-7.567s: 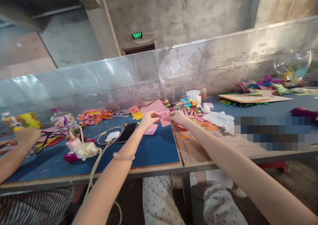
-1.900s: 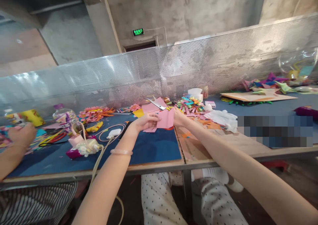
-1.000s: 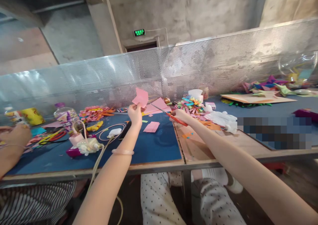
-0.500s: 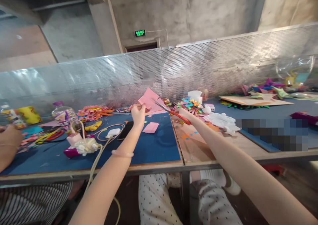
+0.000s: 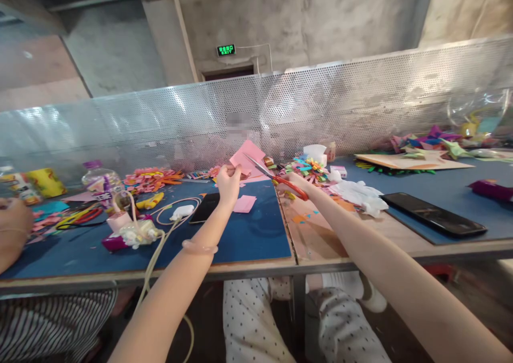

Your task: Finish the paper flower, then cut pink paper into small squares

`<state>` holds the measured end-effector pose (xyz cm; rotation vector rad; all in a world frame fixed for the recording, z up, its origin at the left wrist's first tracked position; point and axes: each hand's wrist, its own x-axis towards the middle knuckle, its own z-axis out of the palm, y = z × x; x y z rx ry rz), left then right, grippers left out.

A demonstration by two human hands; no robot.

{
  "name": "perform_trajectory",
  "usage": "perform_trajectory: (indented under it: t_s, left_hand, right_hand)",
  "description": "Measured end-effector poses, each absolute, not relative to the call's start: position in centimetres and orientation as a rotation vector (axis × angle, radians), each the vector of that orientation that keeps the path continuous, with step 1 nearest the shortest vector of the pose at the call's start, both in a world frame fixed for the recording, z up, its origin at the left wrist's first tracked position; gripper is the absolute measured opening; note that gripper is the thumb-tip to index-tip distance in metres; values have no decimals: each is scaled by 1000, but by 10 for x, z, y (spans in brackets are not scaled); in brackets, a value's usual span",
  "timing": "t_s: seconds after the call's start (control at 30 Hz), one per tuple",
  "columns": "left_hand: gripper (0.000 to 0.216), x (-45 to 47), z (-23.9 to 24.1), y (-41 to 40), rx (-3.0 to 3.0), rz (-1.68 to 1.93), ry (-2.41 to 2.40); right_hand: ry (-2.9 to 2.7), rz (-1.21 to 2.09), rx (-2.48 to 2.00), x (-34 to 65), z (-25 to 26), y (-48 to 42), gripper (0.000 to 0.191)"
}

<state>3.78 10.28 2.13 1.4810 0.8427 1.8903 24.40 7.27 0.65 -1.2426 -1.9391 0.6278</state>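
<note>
A square sheet of pink paper (image 5: 249,155) is pinched by its lower left part in my left hand (image 5: 230,182), tilted up above the table. My right hand (image 5: 294,184) grips the orange handles of a pair of scissors (image 5: 262,169). The blades point up and left, and they overlap the sheet in view; whether they touch it I cannot tell. Below my hands a small stack of pink paper pieces (image 5: 244,204) lies on the blue mat (image 5: 256,240). Another pink sheet lies flat behind, partly covered.
Left of my forearm are a dark phone (image 5: 205,208), a white charger (image 5: 183,212), cables and a power strip (image 5: 136,234). Another person's hand (image 5: 15,229) is at far left. To the right lie a white plastic bag (image 5: 356,196) and a black phone (image 5: 435,214). Paper scraps fill the back.
The pink sheet has turned and shifted slightly right with my left hand. The scissors stay nearly in place, with the blades closer together in view.
</note>
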Motion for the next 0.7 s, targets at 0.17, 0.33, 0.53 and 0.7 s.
perform_trajectory:
  t_s: [0.17,0.33,0.53,0.7]
  left_hand:
    - [20,38,21,102,1488,1896,872]
    - [20,39,23,99,1485,1878,896]
    - [17,40,25,96,1504,1863,928]
    - [18,39,24,96,1498,1843,917]
  right_hand:
    - [-1952,622,-1221,244,6,72,13]
    - [-1927,654,-1234,244,5,74,14]
    - [-1919,590,-1276,242,8,70,16]
    - [-1887,551,-1363,239,10,66,17]
